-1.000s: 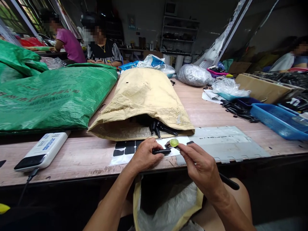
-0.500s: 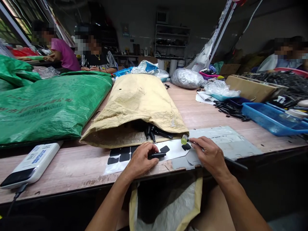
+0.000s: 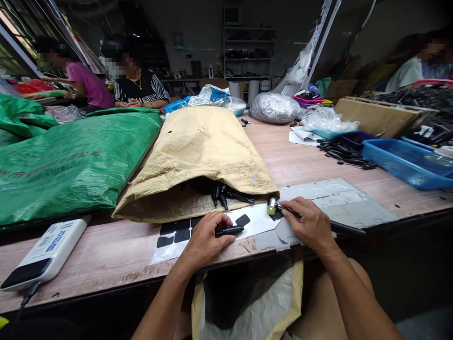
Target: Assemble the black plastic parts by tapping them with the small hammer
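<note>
My left hand is closed around a black pen-like piece above a white sheet with black rounded squares. In my right hand is a small hammer with a yellow-green tip; its black handle runs out to the right past my wrist. The hammer head hangs just over a black square on the sheet's right part. Behind my hands lies an open tan sack, black pieces showing in its mouth. A grey board lies under the sheet's right end.
A green sack and a white power bank with a cable are on the left. To the right are a blue tray and a pile of black pieces. An open sack hangs below the table edge. Several people sit farther back.
The view has shifted slightly. The hammer head has tilted, its yellow-green tip now pointing down. My left hand keeps its hold on the black piece.
</note>
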The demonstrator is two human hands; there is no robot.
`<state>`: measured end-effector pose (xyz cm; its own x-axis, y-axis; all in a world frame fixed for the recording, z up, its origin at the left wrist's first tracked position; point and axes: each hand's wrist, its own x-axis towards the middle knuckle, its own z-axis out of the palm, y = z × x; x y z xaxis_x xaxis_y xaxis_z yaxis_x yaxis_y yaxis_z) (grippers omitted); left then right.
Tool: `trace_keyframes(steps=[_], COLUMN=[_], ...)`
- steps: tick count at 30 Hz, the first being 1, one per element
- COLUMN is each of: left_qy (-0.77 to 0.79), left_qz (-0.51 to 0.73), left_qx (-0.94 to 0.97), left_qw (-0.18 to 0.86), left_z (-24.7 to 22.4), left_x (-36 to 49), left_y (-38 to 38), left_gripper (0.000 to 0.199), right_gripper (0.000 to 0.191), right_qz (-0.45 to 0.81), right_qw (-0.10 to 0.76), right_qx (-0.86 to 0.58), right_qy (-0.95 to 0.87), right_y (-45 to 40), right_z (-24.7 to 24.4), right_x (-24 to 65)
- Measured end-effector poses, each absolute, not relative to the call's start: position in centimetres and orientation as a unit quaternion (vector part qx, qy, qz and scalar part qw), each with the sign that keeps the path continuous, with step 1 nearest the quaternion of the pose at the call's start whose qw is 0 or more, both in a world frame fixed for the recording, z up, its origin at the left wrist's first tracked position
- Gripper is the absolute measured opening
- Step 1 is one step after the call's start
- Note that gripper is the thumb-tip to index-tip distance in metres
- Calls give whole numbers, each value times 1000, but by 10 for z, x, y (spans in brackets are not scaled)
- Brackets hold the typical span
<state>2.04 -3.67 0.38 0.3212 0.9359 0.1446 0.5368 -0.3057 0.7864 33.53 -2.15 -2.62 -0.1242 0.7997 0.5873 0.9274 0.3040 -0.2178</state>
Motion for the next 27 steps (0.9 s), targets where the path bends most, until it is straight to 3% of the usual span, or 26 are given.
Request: trace_keyframes(steps=[9,13,17,21,23,27], left_qy=[481,373,260,349,384,388], left_qz=[317,298,136,-36,-115,-185], left_qx=[757,830,908,917,899,875], left_qw=[309,288,300,189,178,221], left_z=[9,23,-11,-80,-99,-73], left_x=[20,26,34,44,51,56], left_y=[-40,-78,-124,-143,-143,-137], left_gripper=[17,12,17,6,16,26], right_gripper=[18,19,19,20,20,20], right_qz=[-99,-101,-107,-110,-111,-110], right_qw=[313,306,301,300,299,302], right_qx=[-591,-595,-601,-602,-601,-596], right_qy=[-736,-736,-733,-732,-733,-736], right_y=[-21,-20,-20,-21,-21,-21], right_z=[-27,-27,-28,-27,-27,-28], right_x=[335,335,333,333,333,333])
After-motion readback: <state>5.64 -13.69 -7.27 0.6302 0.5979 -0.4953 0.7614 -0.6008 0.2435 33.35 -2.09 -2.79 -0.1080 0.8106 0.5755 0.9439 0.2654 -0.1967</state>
